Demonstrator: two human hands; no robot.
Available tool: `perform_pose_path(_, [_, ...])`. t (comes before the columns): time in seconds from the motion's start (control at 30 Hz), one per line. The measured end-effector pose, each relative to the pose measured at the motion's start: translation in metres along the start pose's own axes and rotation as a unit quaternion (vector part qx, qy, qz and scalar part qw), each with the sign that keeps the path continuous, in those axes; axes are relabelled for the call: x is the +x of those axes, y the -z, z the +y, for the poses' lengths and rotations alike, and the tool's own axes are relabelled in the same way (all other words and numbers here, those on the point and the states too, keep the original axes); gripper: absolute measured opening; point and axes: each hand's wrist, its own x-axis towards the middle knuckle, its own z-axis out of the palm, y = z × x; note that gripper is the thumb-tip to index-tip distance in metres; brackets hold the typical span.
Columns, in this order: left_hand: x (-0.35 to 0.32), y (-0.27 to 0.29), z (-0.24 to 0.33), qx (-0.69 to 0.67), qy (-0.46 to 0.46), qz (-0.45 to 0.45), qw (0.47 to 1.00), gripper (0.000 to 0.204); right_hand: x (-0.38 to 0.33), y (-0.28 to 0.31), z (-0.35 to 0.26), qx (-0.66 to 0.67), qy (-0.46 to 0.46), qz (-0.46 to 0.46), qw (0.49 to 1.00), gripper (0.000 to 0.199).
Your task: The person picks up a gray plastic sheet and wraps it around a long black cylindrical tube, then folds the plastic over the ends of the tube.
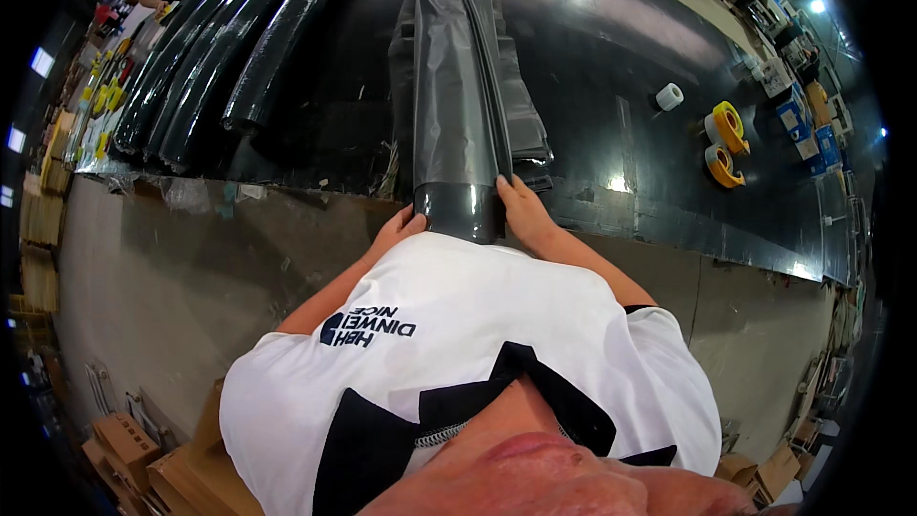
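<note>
We see a wide dark table reaching away from us, and at its near edge a person in a white shirt. On the table's left lie several long, shiny dark rolls, side by side. Near the middle, flat grey sheets are piled beneath a long grey plastic cover. This lies lengthwise over a dark roll, whose glossy near end shows at the table edge, close against the shirt; we cannot tell whether the cover wraps underneath. The right hand has its fingertips at the cover's right edge; we cannot tell if they pinch it. The left hand rests its thumb on the roll's left side, its other fingers mostly hidden. Off to the right sit two yellow tape dispensers and a small white roll.
</note>
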Motion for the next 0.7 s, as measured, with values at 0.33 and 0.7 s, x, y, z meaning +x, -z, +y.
perform_pose_path(0.33, [0.019, 0.034, -0.021, 0.417, -0.058, 0.122, 0.899, 0.028, -0.038, -0.017, 0.001, -0.179, 0.046, -0.103, 0.977, 0.128])
perform_pose_path(0.7, [0.025, 0.046, 0.003, 0.567, 0.055, -0.004, 0.822, 0.040, -0.057, -0.047, -0.011, -0.409, 0.254, 0.176, 0.859, 0.126])
